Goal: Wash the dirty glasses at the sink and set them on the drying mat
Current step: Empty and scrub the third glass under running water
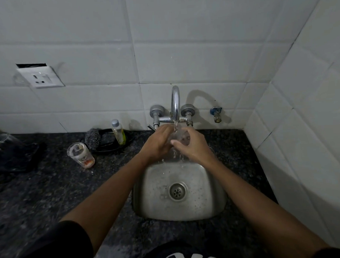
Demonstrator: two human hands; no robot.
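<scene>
The left hand [159,141] and right hand [193,145] curl their fingers around a clear glass [178,137] held under the tap [175,103] over the sink [148,187], apparently so runoff drains, while a dirty glass [80,154] waits on the counter [51,191].
</scene>
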